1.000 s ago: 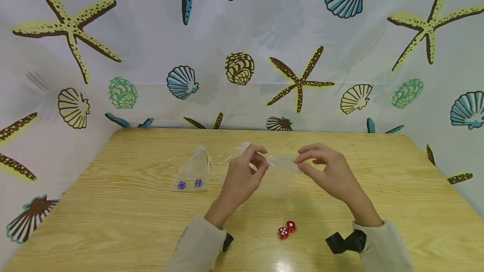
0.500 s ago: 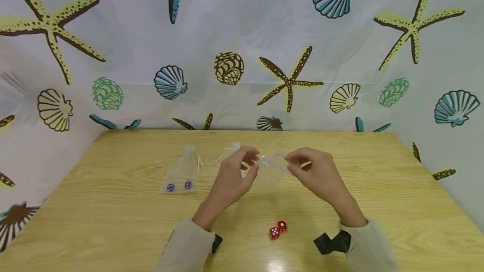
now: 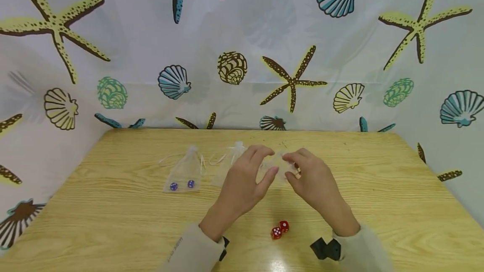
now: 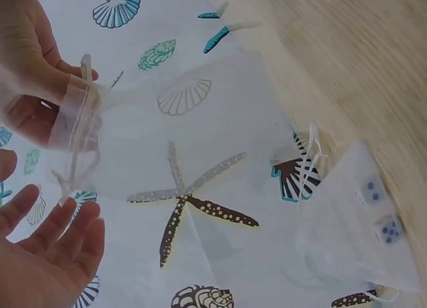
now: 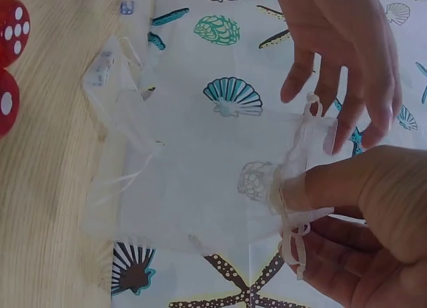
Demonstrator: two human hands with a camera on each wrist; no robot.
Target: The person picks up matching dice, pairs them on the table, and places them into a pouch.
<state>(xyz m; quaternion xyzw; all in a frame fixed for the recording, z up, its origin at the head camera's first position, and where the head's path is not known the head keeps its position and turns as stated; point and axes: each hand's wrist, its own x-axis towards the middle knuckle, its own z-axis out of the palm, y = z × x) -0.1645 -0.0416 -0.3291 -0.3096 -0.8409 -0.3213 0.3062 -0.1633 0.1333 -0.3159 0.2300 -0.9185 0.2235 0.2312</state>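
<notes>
My right hand (image 3: 314, 184) pinches the gathered top of a sheer white drawstring pouch (image 5: 187, 168) between thumb and fingers. The pouch hangs above the table, see-through, with no dice showing inside. Beside its mouth is my left hand (image 3: 243, 184), fingers spread and loosely bent, fingertips (image 4: 91, 215) close to the drawstring. In the head view the pouch shows only faintly between the two hands. Two red dice (image 3: 276, 233) lie side by side on the table, nearer to me than the hands.
A drawstring pouch (image 3: 184, 172) with two blue-purple dice (image 3: 191, 184) lies at the left on the wooden table (image 3: 113, 221). Next to it lies another pouch (image 3: 227, 167), partly hidden by my left hand. A shell-and-starfish cloth (image 3: 211, 24) hangs behind the table.
My left hand has let go of the pouch's mouth and spread its fingers. Both hands have come closer together, and my right hand still holds the pouch. The dice have stayed put.
</notes>
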